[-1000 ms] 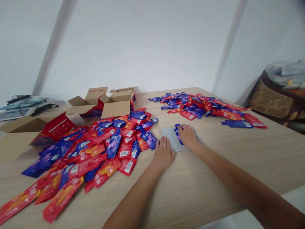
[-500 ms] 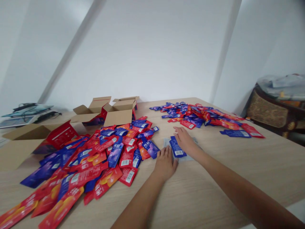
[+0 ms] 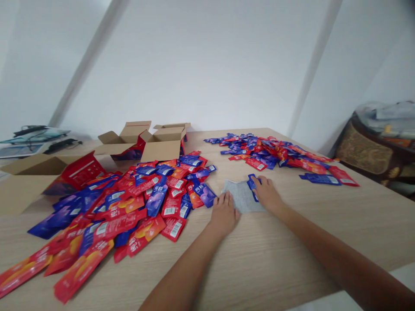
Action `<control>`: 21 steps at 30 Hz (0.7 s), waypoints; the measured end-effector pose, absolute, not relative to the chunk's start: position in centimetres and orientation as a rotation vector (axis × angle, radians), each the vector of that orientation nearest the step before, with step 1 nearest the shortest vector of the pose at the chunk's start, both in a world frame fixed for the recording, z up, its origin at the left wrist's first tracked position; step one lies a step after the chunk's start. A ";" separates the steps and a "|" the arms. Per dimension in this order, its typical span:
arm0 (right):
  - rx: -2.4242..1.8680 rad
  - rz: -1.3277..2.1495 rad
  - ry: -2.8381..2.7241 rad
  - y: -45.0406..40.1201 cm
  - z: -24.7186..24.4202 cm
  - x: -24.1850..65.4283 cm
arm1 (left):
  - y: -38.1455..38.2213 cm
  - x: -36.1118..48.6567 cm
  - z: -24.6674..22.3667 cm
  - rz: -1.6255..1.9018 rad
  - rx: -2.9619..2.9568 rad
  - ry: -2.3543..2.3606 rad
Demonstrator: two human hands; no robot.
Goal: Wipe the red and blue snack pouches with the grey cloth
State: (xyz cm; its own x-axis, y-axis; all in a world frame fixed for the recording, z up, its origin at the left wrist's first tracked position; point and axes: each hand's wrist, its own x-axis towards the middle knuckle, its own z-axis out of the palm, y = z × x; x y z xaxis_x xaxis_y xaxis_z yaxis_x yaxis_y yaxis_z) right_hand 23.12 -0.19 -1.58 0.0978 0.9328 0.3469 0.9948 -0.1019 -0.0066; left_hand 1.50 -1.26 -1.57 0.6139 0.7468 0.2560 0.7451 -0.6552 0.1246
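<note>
A grey cloth (image 3: 241, 197) lies flat on the table between my hands. My left hand (image 3: 224, 212) rests on its left edge, palm down and fingers spread, holding nothing. At the cloth's right side, my right hand (image 3: 266, 193) has its fingers closed on a blue sachet (image 3: 252, 182), partly hidden under them. Left of my left hand spreads a big heap of red and blue sachets (image 3: 157, 201). A second heap of sachets (image 3: 269, 149) lies farther back on the right.
Open cardboard boxes (image 3: 162, 149) stand at the back left, with another open box (image 3: 30, 183) at the left edge. Two sachets (image 3: 320, 179) lie apart on the right. A patterned chair (image 3: 363, 144) stands beyond the table's right edge.
My right hand has moved to the right and nearer, taking the blue sachet from the cloth's middle to its right side. My left hand has stayed at the cloth's left edge.
</note>
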 end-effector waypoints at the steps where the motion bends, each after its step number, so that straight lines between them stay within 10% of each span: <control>1: -2.128 -0.381 -1.920 -0.1 -1.0 23.4 | -1.3 1.4 -1.5 0.468 2.813 1.296; 21: -1.719 -0.094 -2.446 1.6 -3.1 21.7 | -0.2 1.5 -1.5 0.573 2.688 0.582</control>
